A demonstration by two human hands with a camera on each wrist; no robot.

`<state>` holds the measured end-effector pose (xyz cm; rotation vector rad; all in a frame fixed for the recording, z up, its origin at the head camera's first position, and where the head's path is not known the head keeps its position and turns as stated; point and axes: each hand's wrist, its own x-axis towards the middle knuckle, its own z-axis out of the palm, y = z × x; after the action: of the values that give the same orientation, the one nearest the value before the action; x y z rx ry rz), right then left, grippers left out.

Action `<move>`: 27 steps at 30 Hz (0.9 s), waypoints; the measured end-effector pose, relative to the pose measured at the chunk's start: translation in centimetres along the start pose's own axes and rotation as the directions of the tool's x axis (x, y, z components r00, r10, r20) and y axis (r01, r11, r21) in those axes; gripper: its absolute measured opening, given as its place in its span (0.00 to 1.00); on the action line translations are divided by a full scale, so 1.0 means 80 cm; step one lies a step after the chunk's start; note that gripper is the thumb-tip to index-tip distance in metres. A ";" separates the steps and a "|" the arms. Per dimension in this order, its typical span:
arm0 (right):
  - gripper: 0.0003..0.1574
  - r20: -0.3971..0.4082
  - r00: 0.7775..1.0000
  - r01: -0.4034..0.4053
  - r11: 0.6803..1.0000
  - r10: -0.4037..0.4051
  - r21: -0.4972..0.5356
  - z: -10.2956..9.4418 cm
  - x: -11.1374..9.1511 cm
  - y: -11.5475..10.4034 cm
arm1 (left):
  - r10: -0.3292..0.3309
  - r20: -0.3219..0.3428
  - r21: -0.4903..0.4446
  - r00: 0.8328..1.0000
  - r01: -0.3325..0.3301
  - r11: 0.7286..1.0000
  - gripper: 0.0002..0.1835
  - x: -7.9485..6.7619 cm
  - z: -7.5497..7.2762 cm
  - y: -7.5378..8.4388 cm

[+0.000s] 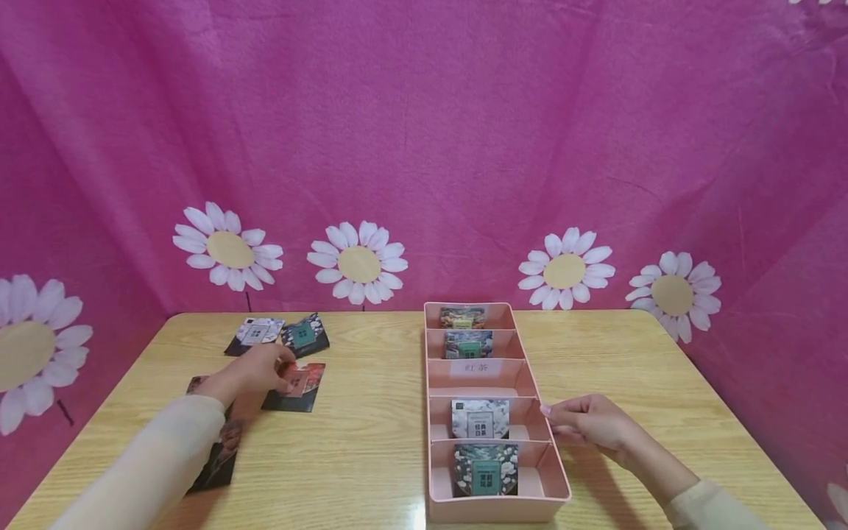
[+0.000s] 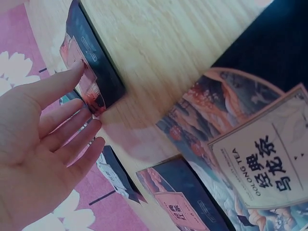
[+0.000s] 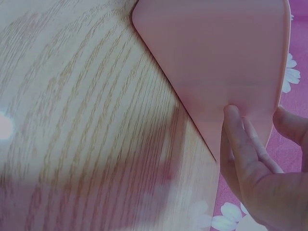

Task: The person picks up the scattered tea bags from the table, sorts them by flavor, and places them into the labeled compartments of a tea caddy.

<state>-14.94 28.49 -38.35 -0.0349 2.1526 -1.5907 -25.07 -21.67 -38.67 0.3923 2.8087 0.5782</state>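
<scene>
My left hand (image 1: pixel 255 372) pinches the edge of a red-labelled tea packet (image 1: pixel 306 394). In the left wrist view its thumb lies on the front of the packet, with the fingertips by the packet's edge. A pink divided box (image 1: pixel 500 506) stands on the right half of the table. At the box's right side is my right hand (image 1: pixel 592 423); its thumb rests at the rim and its fingers touch the outer wall, gripping the side. Tea packets stand in several compartments, among them a white one (image 1: pixel 480 419) and a green-labelled one (image 1: pixel 486 471) at the front.
Behind the left hand lie a white tea packet (image 1: pixel 257 331) and a dark green-labelled packet (image 1: pixel 305 333). An oolong tea packet (image 2: pixel 255 163) and another red-labelled packet (image 2: pixel 180 207) lie near the left forearm. A paper label (image 1: pixel 475 368) marks the middle compartment.
</scene>
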 end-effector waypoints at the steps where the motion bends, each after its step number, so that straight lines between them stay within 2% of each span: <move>1: 0.33 0.002 1.000 0.002 1.000 -0.002 0.003 0.000 0.000 0.000 | 0.002 -0.001 0.004 1.000 -0.002 1.000 0.23 -0.001 0.000 0.001; 9: 0.33 -0.019 1.000 -0.012 1.000 0.012 -0.009 0.001 0.000 0.000 | -0.003 0.011 0.029 1.000 0.002 1.000 0.25 -0.003 0.007 0.008; 13: 0.33 -0.031 0.999 -0.025 0.999 0.024 -0.026 0.000 -0.001 0.000 | 0.015 0.011 0.080 1.000 -0.015 0.997 0.25 -0.007 0.010 0.013; 19: 0.35 -0.023 0.999 -0.023 0.999 0.022 -0.028 0.000 -0.001 0.002 | 0.037 0.028 0.103 0.999 -0.039 0.994 0.24 -0.012 0.016 0.019; 27: 0.34 -0.025 1.000 -0.013 1.000 0.013 -0.014 0.001 0.000 0.001 | 0.000 0.052 0.129 0.999 -0.006 0.992 0.27 -0.015 0.022 0.030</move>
<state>-14.85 28.47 -38.45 -0.0057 2.1788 -1.5764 -22.94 -19.27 -39.02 0.4300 2.8040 0.3819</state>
